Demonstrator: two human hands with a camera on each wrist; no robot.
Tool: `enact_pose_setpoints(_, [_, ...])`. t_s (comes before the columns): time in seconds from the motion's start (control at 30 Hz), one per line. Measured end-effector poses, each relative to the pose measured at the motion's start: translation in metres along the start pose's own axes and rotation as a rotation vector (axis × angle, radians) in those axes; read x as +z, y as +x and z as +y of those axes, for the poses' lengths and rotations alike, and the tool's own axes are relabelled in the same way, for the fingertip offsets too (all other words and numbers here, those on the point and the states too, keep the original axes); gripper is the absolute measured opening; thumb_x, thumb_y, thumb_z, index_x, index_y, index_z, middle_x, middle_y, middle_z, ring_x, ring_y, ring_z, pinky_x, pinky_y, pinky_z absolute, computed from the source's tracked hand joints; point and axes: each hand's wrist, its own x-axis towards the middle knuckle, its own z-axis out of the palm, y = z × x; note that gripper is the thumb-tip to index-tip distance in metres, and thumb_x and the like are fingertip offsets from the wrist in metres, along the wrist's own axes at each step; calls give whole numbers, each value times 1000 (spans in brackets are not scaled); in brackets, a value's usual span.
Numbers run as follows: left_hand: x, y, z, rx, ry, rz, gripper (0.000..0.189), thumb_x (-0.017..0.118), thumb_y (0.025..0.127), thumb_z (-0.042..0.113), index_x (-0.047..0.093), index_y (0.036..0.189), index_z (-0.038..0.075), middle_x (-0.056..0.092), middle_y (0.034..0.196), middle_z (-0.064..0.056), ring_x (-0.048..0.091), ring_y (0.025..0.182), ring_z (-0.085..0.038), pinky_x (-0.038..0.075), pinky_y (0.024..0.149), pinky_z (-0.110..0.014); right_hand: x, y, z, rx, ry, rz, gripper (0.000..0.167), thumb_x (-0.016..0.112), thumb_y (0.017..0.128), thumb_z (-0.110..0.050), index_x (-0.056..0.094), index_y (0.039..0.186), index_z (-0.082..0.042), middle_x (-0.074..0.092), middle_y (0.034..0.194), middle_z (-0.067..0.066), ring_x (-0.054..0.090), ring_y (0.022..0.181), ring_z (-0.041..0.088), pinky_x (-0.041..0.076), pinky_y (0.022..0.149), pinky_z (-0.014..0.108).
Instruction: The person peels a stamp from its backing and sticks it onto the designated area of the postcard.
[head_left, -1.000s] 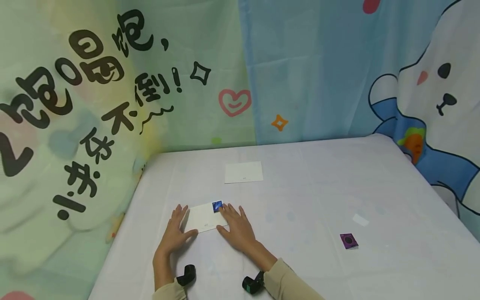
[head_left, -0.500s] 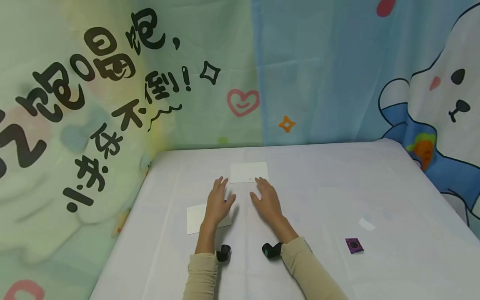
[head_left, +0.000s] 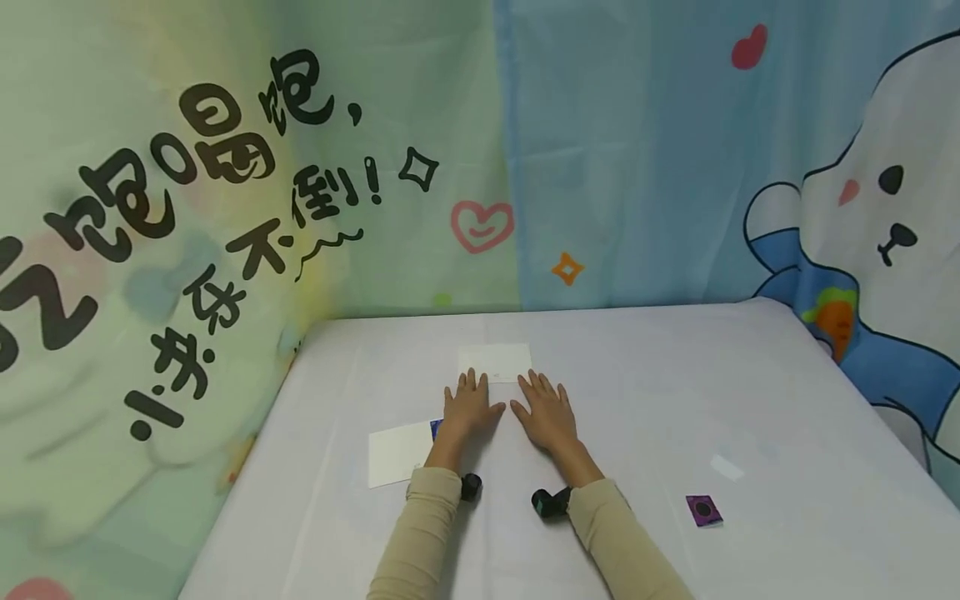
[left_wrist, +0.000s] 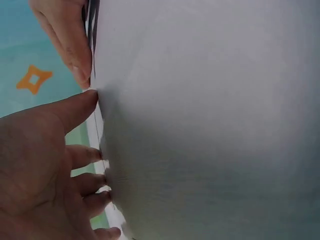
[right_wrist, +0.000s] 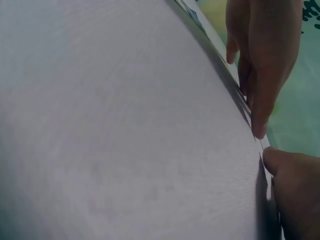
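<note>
A blank white card (head_left: 497, 360) lies toward the back of the table. My left hand (head_left: 467, 408) is at its near left corner, fingers extended, fingertips overlapping the card's edge in the head view. At the near right corner, my right hand (head_left: 549, 418) lies with straight, spread fingers. The two thumbs point at each other with a small gap between them. In the left wrist view, the left hand (left_wrist: 37, 165) has its fingertips down at the white surface. Nearer and to the left is a second white card (head_left: 396, 457), with a small blue picture (head_left: 435, 428) partly hidden behind my left wrist.
On the right of the white-covered table (head_left: 615, 375) lies a small purple square card (head_left: 704, 510) with a dark round design. A pale scrap (head_left: 726, 467) is just behind it. Printed curtains (head_left: 637, 167) hang along the back and sides.
Both hands have left the left card with the blue picture and moved right and away to the back card, where they have come closer to its near edge. The head view has shifted slightly.
</note>
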Motion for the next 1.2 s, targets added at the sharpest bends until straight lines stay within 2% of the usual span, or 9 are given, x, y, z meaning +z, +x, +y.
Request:
enact_pose_setpoints(0.1, [3,0,0,3,3,-5,71,54,89,47,33,142,5,22,148,-18,17,137,-32,13,105,-57,0,-2,0,18,-11,4,56,47,95,-37,36,141,-8,28,147,14,21,136,31,9,107,52])
enact_pose_setpoints(0.3, [-1,-3,2,-15,50,-19,67,53,91,44,32,143,7,21,149,-15,17,137,-29,16,107,-50,-3,-2,0,2,4,-4,56,47,95,-37,36,141,-7,28,147,15,21,135,32,10,107,54])
enact_pose_setpoints(0.5, [-1,-7,6,-5,7,-23,69,55,90,43,31,143,5,19,150,-17,15,137,-31,18,108,-45,-3,-4,2,19,-10,-4,56,48,95,-37,36,141,-8,28,147,13,21,136,31,10,107,54])
enact_pose_setpoints(0.73, [-1,-13,14,-18,-20,-38,73,56,89,45,30,143,4,17,150,-19,15,137,-35,26,104,-48,-4,-10,1,32,-3,-2,56,48,95,-37,36,141,-6,27,147,14,20,136,31,8,106,55])
enact_pose_setpoints(0.97, [3,-21,20,10,3,-38,75,58,87,46,31,142,3,19,149,-19,17,136,-34,24,106,-44,-8,-21,1,59,-3,-14,58,50,94,-37,37,140,-5,27,147,16,21,135,33,10,106,56])
enact_pose_setpoints(1.2, [9,-38,28,26,1,-44,76,59,86,47,32,142,4,18,149,-20,20,135,-37,34,97,-52,-15,-36,0,73,7,0,57,53,92,-35,40,138,-4,30,146,17,23,134,34,12,105,57])
